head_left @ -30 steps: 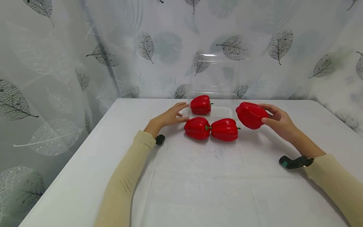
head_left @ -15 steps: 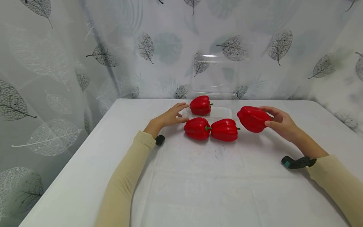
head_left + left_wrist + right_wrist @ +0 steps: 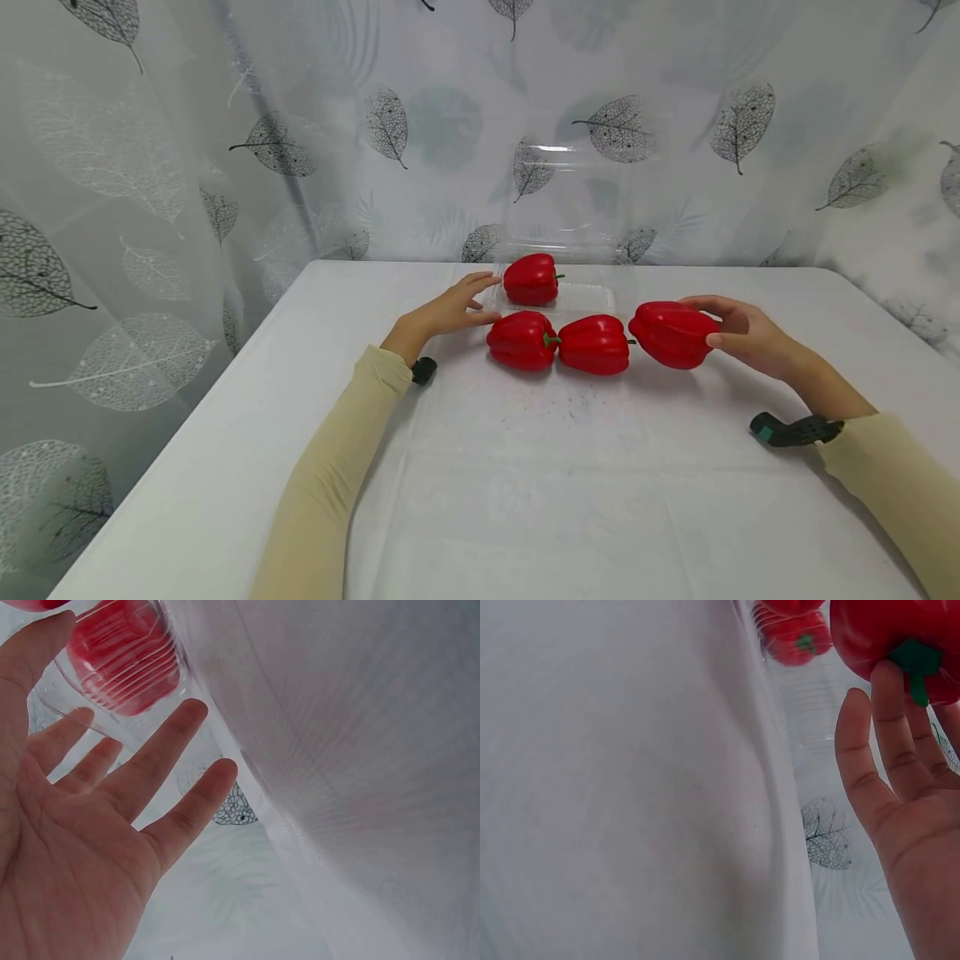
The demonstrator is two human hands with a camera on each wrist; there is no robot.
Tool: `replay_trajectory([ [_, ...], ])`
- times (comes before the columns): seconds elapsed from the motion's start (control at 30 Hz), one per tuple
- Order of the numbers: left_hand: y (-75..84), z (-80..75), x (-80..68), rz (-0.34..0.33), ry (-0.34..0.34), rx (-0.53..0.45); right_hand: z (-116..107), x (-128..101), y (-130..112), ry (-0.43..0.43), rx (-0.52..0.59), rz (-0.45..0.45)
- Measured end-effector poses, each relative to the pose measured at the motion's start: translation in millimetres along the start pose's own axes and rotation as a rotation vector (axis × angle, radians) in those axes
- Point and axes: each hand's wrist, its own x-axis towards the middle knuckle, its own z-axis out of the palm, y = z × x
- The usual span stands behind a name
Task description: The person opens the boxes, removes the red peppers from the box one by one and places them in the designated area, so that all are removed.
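In the head view my right hand (image 3: pixel 753 340) holds a red bell pepper (image 3: pixel 671 335) between thumb and fingers, low over the table at the right end of a row. The right wrist view shows its green stem (image 3: pixel 917 664) turned toward the palm. Two more red peppers lie side by side to its left, a middle one (image 3: pixel 594 345) and a left one (image 3: pixel 522 341). Behind them a fourth pepper (image 3: pixel 532 279) sits in a clear plastic clamshell box (image 3: pixel 588 296). My left hand (image 3: pixel 448 308), fingers spread, is at the box's left side, thumb close to the left pepper.
The box's transparent lid (image 3: pixel 570 196) stands raised at the back, in front of a leaf-patterned curtain (image 3: pixel 420 125). A white cloth covers the table (image 3: pixel 525 500), whose far edge runs just behind the box.
My right hand has lowered its pepper toward the tabletop and shifted it slightly to the right. The left hand and the other peppers have stayed where they were.
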Motion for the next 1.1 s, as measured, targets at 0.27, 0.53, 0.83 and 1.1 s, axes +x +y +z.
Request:
replay_trajectory([
  [0.27, -0.3, 0.3, -0.3, 0.003, -0.001, 0.000, -6.0, -2.6, 2.6, -0.030, -0.063, 0.030],
  [0.53, 0.4, -0.4, -0.7, 0.011, 0.000, 0.007, -10.3, -5.2, 5.4, -0.022, -0.133, 0.062],
  [0.83, 0.8, 0.1, -0.5, 0.008, 0.000, 0.009, -16.8, -8.1, 9.9, -0.047, -0.147, 0.054],
  [1.1, 2.1, -0.5, -1.9, 0.030, 0.007, 0.022, -18.9, -9.5, 11.2, -0.054, -0.195, 0.116],
])
